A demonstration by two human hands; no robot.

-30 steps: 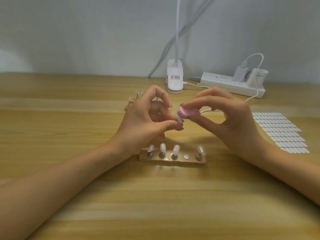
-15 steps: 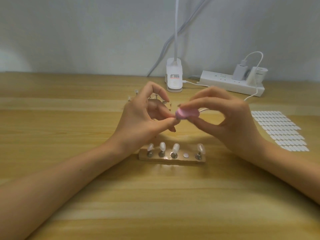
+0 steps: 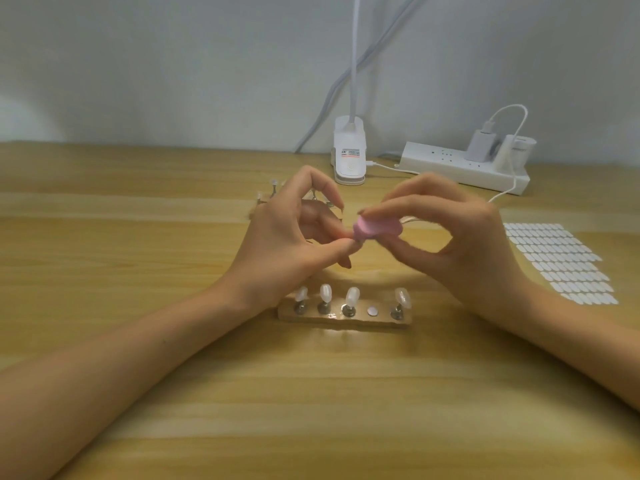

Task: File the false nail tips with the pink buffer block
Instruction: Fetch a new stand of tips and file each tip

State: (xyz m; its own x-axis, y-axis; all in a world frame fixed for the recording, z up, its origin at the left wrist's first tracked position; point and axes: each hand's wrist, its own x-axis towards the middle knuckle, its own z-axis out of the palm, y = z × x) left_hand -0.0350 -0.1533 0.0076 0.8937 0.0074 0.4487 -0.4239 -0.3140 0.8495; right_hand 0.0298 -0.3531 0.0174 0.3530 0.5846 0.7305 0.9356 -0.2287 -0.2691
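Note:
My right hand [image 3: 460, 244] pinches the pink buffer block [image 3: 377, 227] between thumb and fingers, above the table's middle. My left hand [image 3: 291, 240] pinches a small nail tip on its peg between thumb and forefinger; the tip is almost wholly hidden and meets the block's left end. Below the hands lies a wooden holder [image 3: 346, 318] carrying several false nail tips [image 3: 352, 296] upright on metal pegs, with one slot [image 3: 372, 310] showing only a round disc.
More pegged nail tips [image 3: 273, 188] lie on the table behind my left hand. A sheet of white adhesive tabs [image 3: 561, 261] lies at the right. A white clip lamp [image 3: 349, 157] and a power strip [image 3: 464, 166] with chargers stand against the back wall.
The two hands stay together and have shifted only slightly; the pink block moved a little against the held tip. The holder has not moved.

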